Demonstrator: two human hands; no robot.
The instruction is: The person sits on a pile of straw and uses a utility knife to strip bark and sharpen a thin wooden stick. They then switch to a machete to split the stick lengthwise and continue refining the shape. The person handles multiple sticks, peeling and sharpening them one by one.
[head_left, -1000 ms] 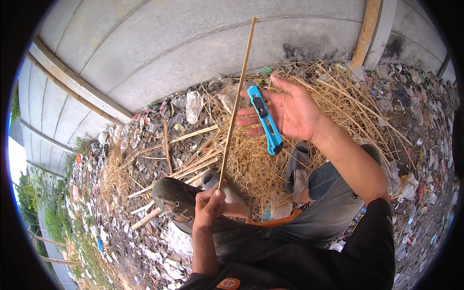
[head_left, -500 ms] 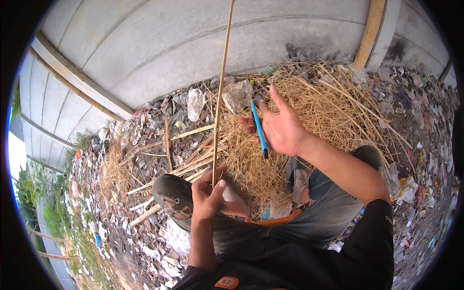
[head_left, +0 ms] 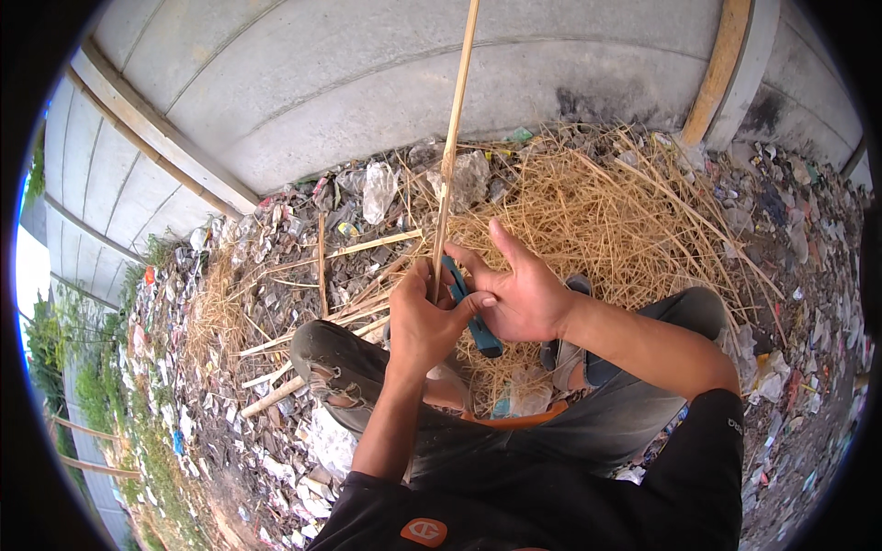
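A long, thin bamboo strip (head_left: 457, 101) rises from my left hand (head_left: 421, 321), whose fingers and thumb are closed around its lower end. Close against it is my right hand (head_left: 531, 298), palm turned up and thumb raised. Its fingers curl round a slim blue tool with a dark end (head_left: 484, 338), which slants beside the strip's base. Whether that tool has a blade, I cannot make out. My left thumb touches the right hand near the tool.
Straw-like shavings (head_left: 616, 220) lie heaped before my knees, with several bamboo strips (head_left: 367, 303) at the left. Scattered litter (head_left: 230, 441) covers the ground. A grey concrete wall (head_left: 367, 101) with a wooden post (head_left: 717, 69) stands ahead. I sit on something orange (head_left: 519, 421).
My left hand has moved up and right with the bamboo strip. My right hand has lowered slightly, bringing the blue tool against the strip's lower end; the hands now meet.
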